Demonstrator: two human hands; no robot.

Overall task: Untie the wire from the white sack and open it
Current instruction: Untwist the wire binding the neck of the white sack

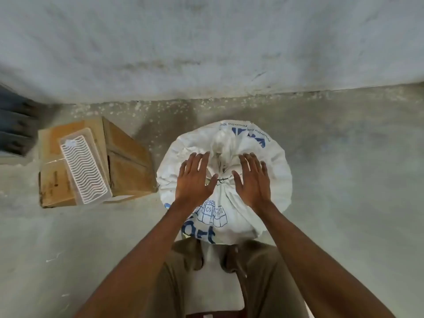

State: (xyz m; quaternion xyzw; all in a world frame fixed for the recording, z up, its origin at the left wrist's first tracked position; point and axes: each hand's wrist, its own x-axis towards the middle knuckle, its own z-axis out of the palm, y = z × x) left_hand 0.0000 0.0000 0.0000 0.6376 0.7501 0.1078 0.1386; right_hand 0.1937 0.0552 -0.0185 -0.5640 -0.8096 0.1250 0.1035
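With both hands spread flat, left hand (195, 177) and right hand (251, 177) flanking the dark wire (222, 180) cinching the white sack (226, 180) on the floor: risk of fumbling thin twisted ends, tightening instead of loosening.

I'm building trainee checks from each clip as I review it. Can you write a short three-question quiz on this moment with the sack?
1. True or false: the wire is already off the neck of the white sack.
2. What lies on top of the cardboard box?
A. a white ridged plastic tray
B. a coil of rope
C. a pair of scissors
3. Fill in: the left hand and the right hand each have their fingers ____, one on each side of the tied neck.

Key
1. False: a dark wire is wound round the gathered neck.
2. A: the white ridged plastic tray.
3. Straight; neither hand has a grip on anything.
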